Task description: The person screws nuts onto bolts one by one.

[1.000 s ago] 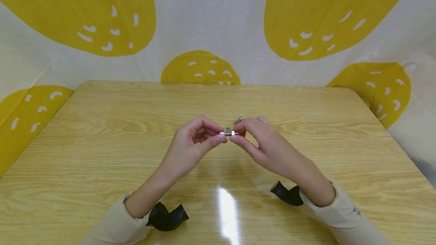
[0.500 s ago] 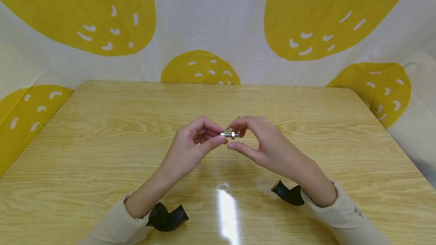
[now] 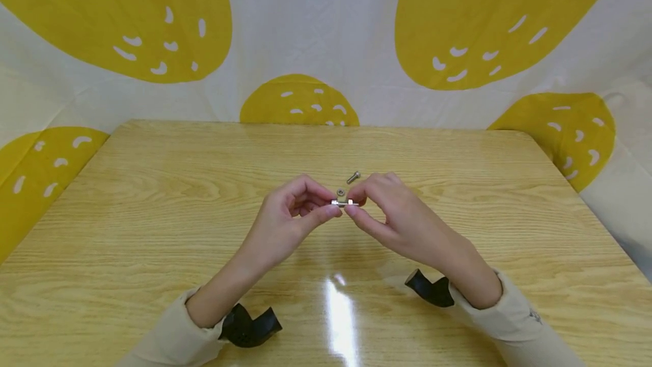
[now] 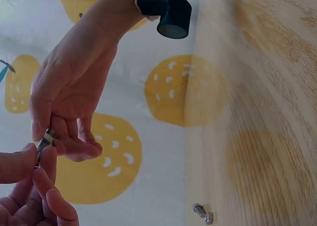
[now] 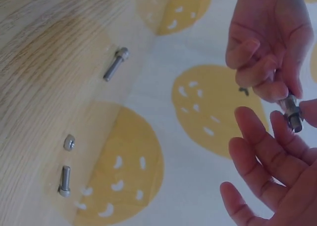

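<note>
My left hand [image 3: 285,220] pinches the head end of a silver bolt [image 3: 334,203] between thumb and forefinger, holding it roughly level above the table. A hex nut [image 3: 350,203] sits partway along that bolt's shank, with the bolt's tip sticking out past it. Thumb and forefinger of my right hand [image 3: 402,214] pinch this nut from the right; its other fingers are spread in the right wrist view. That view also shows the bolt's end [image 5: 297,124] between the fingers of both hands.
On the wooden table [image 3: 204,186] behind the hands lie a loose bolt [image 3: 354,177] and a second nut [image 3: 340,192]. The right wrist view shows another loose bolt [image 5: 64,181] near that nut. A lemon-patterned cloth [image 3: 316,27] hangs behind the table.
Half a second ago my right thumb and forefinger stood apart from the nut; they have now closed on it again. My left hand has stayed nearly still.
</note>
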`<state>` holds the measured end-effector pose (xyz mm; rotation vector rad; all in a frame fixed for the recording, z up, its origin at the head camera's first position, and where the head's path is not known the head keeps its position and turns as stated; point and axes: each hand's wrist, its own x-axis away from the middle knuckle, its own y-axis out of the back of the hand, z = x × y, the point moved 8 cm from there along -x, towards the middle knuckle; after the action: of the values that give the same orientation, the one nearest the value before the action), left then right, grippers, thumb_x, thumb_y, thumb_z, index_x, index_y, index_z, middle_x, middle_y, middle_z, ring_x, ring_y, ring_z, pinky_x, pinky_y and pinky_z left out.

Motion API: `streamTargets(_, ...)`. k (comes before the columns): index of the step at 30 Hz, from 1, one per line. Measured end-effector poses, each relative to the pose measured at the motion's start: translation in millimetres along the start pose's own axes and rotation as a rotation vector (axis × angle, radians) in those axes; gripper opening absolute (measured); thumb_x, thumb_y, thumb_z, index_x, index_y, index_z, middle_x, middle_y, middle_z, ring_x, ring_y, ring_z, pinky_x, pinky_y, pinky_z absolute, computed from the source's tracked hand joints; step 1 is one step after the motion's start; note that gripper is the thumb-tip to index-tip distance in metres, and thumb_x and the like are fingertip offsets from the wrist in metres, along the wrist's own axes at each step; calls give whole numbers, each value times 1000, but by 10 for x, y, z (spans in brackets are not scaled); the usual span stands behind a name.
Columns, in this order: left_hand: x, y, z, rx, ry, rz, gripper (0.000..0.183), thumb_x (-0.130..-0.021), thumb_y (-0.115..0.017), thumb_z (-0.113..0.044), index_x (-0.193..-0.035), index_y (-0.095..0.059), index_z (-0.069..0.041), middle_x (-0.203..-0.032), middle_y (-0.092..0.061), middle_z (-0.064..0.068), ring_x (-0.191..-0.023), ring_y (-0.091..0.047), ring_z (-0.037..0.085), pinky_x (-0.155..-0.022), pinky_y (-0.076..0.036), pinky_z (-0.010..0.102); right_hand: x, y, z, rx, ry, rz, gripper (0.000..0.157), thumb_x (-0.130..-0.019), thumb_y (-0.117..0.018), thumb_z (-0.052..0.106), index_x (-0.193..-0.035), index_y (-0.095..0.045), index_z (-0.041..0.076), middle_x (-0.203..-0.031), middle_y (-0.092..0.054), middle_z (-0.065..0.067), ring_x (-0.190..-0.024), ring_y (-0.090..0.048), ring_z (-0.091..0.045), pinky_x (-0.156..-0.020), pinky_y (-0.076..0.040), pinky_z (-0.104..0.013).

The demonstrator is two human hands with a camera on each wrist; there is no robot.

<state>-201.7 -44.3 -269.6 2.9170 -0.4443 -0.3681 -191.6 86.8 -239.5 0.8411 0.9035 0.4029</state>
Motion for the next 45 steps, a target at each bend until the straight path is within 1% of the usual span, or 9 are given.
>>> streamTargets(7,5,-15,-17,-6,-6,1,13,-85,-67,-11,-96,-62,-7,-88,-68,5,-72,-61,16,-61,-49,23,-3,-16,-20,-17,-9,2,36,-100,-39,34,-83,-63,13,-78,-60,6,-80,-52,-8,-76,-39,-29)
streamTargets(12,10,6,-8,9,16,-8,13,-86,-67,-12,-97,-62,-8,-90,-68,5,-72,-60,17,-61,-48,24,0,13,-49,-52,-103,40,23,-90,-60,31,-101,-62,11,-93,-61,6,-88,-51,-9,-76,-42,-28)
streamTargets(16,12,18,-7,31,22,-8,13,-86,-66,-11,-98,-61,-7,-91,-68,7,-74,-62,18,-61,-49,23,-25,41,-2,-91,-43,19,24,-84,-68,13,-105,-56,9,-99,-59,4,-90,-53,-8,-78,-46,-25)
streamTargets(20,16,21,-8,38,20,-3,13,-87,-65,-12,-98,-61,-6,-91,-68,8,-75,-63,18,-62,-50,24,-31,44,41,-114,18,6,18,-86,-65,10,-102,-56,8,-98,-59,3,-91,-54,-7,-79,-47,-23)
streamTargets(26,14,10,-14,36,8,4,13,-87,-65,-11,-98,-61,-5,-90,-68,9,-75,-62,17,-64,-51,24,-22,20,51,-126,16,14,11,-93,-57,18,-100,-57,9,-96,-59,4,-89,-53,-5,-77,-46,-22)
streamTargets(35,18,-25,-47,10,-19,9,12,-85,-67,-11,-96,-62,-7,-88,-69,6,-70,-61,16,-59,-49,24,-22,-13,-1,-64,1,-4,29,-100,-42,28,-84,-61,13,-80,-59,7,-79,-52,-6,-74,-43,-27)
streamTargets(39,21,-23,-48,1,-17,4,12,-86,-66,-10,-96,-62,-7,-88,-68,6,-71,-60,16,-60,-49,23,-8,8,-23,-60,-51,17,20,-93,-56,31,-97,-63,14,-90,-61,8,-86,-52,-6,-76,-43,-28)
streamTargets(41,20,-14,-42,3,-13,-2,12,-86,-66,-10,-97,-62,-7,-89,-68,6,-72,-60,17,-62,-49,24,-5,15,-14,-75,-55,27,23,-89,-64,28,-106,-61,12,-96,-61,7,-89,-52,-7,-77,-45,-27)
streamTargets(45,19,-1,-29,15,-1,-7,13,-86,-66,-11,-98,-62,-7,-90,-68,6,-73,-61,17,-63,-50,25,-17,24,37,-102,10,15,24,-86,-67,15,-106,-58,7,-98,-61,3,-88,-55,-8,-75,-48,-25)
